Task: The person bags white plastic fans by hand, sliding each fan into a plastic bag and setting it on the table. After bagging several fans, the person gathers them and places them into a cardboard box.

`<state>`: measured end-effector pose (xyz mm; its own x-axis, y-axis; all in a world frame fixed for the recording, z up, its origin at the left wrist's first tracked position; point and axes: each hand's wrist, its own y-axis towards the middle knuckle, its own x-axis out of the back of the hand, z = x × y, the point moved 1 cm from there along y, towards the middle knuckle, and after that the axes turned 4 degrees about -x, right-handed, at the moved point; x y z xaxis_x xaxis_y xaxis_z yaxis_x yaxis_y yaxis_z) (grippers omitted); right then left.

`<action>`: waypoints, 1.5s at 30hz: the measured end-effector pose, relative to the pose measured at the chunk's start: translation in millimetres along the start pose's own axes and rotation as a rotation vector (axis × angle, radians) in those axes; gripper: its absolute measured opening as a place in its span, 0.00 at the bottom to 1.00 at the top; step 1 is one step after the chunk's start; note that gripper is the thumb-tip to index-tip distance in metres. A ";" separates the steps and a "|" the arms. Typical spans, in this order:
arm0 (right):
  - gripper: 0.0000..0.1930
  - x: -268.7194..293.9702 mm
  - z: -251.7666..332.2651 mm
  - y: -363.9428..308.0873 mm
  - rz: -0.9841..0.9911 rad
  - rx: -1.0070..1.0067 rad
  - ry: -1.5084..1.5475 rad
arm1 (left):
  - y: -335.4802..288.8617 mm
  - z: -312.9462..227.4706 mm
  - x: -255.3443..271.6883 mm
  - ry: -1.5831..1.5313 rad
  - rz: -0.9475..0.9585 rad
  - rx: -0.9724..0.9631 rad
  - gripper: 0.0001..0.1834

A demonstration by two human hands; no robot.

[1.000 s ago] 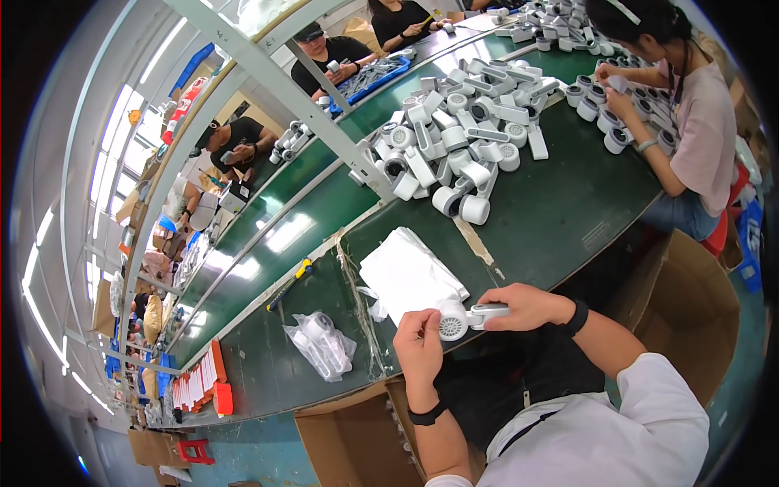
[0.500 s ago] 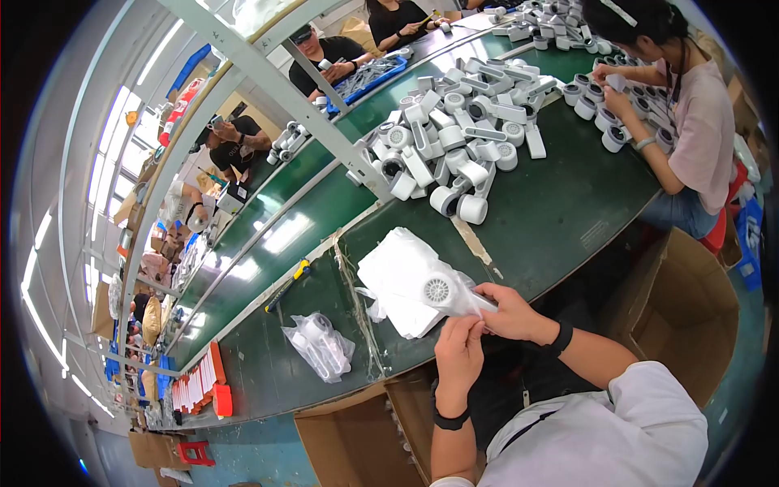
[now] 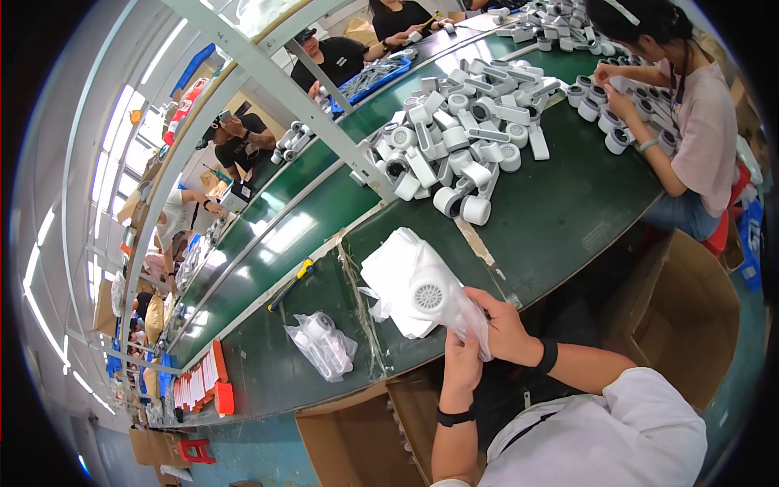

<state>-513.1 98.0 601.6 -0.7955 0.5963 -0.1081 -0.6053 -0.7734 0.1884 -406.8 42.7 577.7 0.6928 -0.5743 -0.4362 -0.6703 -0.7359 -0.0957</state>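
A white handheld device (image 3: 434, 299) with a round grilled head sits inside a clear plastic bag (image 3: 471, 321) at the near edge of the green table (image 3: 560, 203). My right hand (image 3: 505, 325) grips the bag and the device's handle from the right. My left hand (image 3: 461, 365) pinches the bag's lower end just below. The device's head rests over a stack of white plastic bags (image 3: 398, 272) lying flat on the table.
A heap of white devices (image 3: 454, 146) lies at mid-table. A bagged device (image 3: 323, 345) lies to the left, near a yellow-handled tool (image 3: 290, 282). A person in pink (image 3: 690, 122) works at right; others sit across. Open cardboard boxes (image 3: 690, 316) stand below the table edge.
The bare device I held with both hands went up over the bag stack and is now inside a clear bag. My left hand shifted right, beneath my right hand.
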 end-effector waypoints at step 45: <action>0.15 96.4 -10.7 142.0 0.133 0.654 -1.117 | -36.7 -136.2 208.6 1.081 -1.258 -0.547 0.14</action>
<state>-676.0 43.4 607.5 -0.2025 0.6242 0.7546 -0.1459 -0.7812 0.6070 -201.5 -98.9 612.1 0.6783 0.6002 0.4237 0.3708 -0.7776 0.5078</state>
